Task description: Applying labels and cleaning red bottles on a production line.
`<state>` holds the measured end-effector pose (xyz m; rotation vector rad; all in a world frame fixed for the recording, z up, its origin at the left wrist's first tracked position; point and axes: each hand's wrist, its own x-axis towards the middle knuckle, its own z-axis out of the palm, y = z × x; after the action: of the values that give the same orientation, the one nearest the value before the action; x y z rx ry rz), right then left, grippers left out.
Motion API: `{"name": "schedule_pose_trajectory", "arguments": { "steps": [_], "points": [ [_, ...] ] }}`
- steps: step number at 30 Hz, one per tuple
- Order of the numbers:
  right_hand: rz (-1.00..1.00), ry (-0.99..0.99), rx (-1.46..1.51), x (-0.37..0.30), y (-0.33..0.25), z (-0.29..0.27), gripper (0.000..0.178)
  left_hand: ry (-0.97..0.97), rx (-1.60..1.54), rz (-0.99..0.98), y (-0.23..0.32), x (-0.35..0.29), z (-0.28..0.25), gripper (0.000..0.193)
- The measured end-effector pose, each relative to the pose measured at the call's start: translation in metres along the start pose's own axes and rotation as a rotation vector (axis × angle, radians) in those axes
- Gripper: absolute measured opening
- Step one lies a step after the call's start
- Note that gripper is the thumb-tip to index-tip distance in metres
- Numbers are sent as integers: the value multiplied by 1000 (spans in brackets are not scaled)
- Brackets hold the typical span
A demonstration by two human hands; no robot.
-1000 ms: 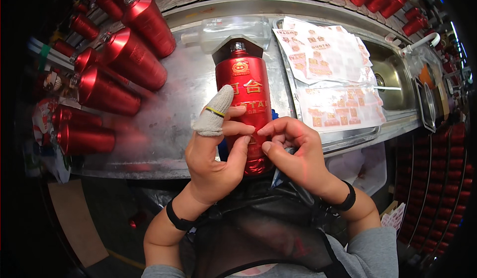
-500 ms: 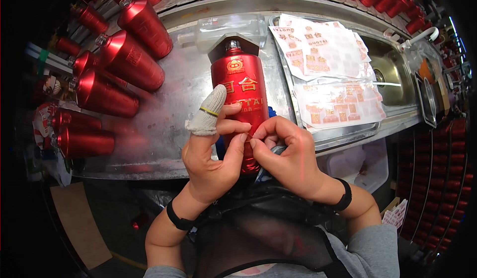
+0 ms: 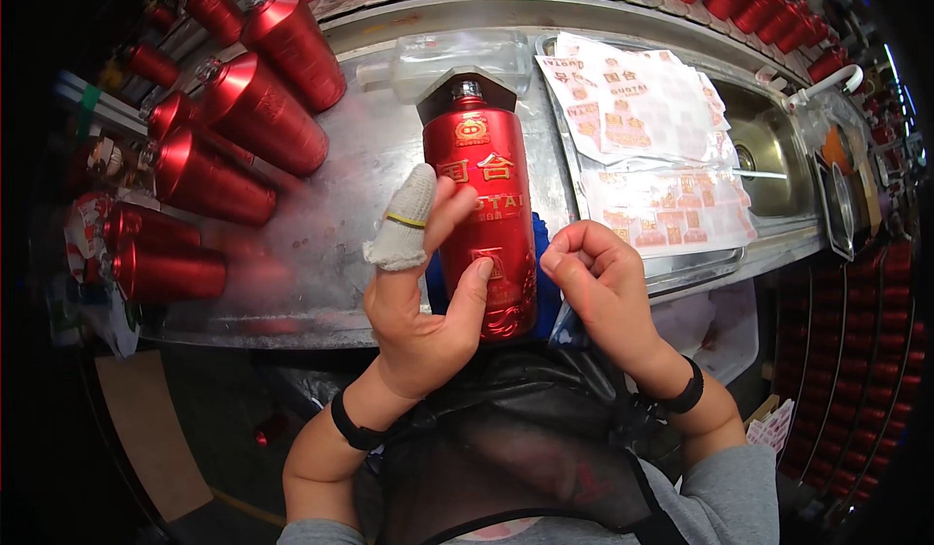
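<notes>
Here's the trouble spot: the small square label (image 3: 497,257) low on the front of the red bottle (image 3: 484,229), with the thumb of the left hand (image 3: 418,326) right at its edge. Press unevenly there, I'd say, and a corner could lift or the square could slip crooked, because one thumb looks like the only thing on it and the gold lettering above would show up any slant. The white finger cover (image 3: 405,216) is another worry: cloth that bulky might snag an edge or dull the feel. And the bottle looks smooth and round, so a sideways shove could roll it; only the dark rest (image 3: 504,91) behind its neck and the blue pad (image 3: 544,287) beneath look likely to steady it. Now the hands! The left is spread, fingers raised and blurred, not wrapped around anything, its thumb over the bottle's lower front. The right hand (image 3: 611,297) is clear of the bottle, just beside it, thumb and forefinger drawn close; whether something thin sits between those tips, I can't tell. So the bottle lies on the counter (image 3: 331,282) between them, neck toward twelve o'clock, base toward six. From the left palm it's at one o'clock; from the right hand, ten, with the sticker sheets (image 3: 666,209) up at one.
</notes>
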<state>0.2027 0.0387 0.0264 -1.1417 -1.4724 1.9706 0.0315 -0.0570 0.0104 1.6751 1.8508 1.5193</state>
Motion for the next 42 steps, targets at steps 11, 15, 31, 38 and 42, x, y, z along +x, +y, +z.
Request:
{"name": "schedule_pose_trajectory", "arguments": {
  "steps": [11,15,31,38,42],
  "points": [
    [109,-34,377,4,-11,-3,17,187,-346,-306,-12,-15,13,76],
    [-410,-2,-220,-7,-17,24,28,119,-119,-128,-10,-34,-10,60],
    [-318,203,-302,-9,9,12,21,-300,423,111,1,-14,-33,46],
    [-264,185,-196,-12,8,7,24,-381,461,174,2,-16,-29,38],
    [-301,198,-233,-17,5,5,24,-398,390,165,5,-31,-28,36]
  ]
}}
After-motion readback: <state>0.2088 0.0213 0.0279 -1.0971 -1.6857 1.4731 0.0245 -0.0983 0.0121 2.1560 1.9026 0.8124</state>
